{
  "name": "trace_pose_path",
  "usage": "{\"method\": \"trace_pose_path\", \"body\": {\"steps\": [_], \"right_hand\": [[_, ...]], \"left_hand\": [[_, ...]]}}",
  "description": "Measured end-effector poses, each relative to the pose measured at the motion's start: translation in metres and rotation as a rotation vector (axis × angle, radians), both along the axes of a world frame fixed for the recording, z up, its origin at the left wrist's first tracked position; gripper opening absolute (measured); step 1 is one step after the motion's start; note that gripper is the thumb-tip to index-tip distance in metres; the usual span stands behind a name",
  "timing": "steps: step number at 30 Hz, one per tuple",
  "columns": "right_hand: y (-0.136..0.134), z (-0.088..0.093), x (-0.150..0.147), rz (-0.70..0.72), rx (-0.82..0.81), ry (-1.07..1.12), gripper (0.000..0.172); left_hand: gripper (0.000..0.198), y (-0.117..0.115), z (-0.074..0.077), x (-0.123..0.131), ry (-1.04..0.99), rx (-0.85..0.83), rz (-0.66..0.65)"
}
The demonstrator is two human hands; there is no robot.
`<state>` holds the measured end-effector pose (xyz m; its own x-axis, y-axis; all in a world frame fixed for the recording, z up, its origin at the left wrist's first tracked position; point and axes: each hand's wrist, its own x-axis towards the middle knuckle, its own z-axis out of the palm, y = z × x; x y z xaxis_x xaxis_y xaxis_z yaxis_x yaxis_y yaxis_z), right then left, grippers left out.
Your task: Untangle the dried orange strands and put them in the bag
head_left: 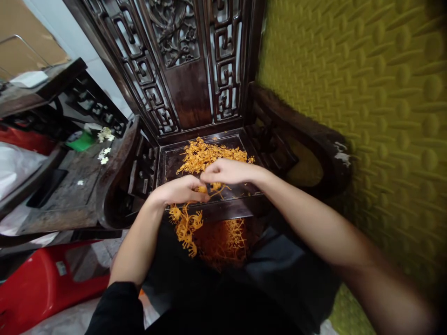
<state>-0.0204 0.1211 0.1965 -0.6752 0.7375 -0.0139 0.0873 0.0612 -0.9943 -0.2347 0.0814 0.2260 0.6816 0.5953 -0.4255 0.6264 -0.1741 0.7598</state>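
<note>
My left hand point(179, 190) is closed on a strand of orange plastic flower pieces point(186, 228), which hangs below it over the front edge of the chair seat. My right hand point(223, 171) meets it from the right, thumb and fingers pinched together close to the left fingertips. What the right fingers hold is hidden. Just beyond the hands, a pile of similar orange flower pieces point(206, 154) lies on the dark wooden chair seat point(171, 171). A few loose orange bits lie on the seat beside the right hand.
Between my knees, a reddish container point(216, 242) holds thin orange stems point(235, 232). The chair's carved back point(188, 97) rises behind the seat. On the left stand a wooden side table point(70, 195) with white flowers point(104, 156) and a red plastic stool point(38, 284). Yellow textured matting point(356, 88) covers the right.
</note>
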Motion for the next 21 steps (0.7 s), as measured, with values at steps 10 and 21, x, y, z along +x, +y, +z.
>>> {"method": "trace_pose_path", "body": {"steps": [10, 21], "right_hand": [[0.021, 0.014, 0.033, -0.154, 0.127, 0.022, 0.058], [-0.003, 0.008, 0.011, 0.4, 0.255, -0.678, 0.068]], "left_hand": [[0.028, -0.004, 0.009, -0.002, 0.012, -0.177, 0.04], [0.036, 0.003, -0.001, 0.004, 0.071, -0.134, -0.049]]}}
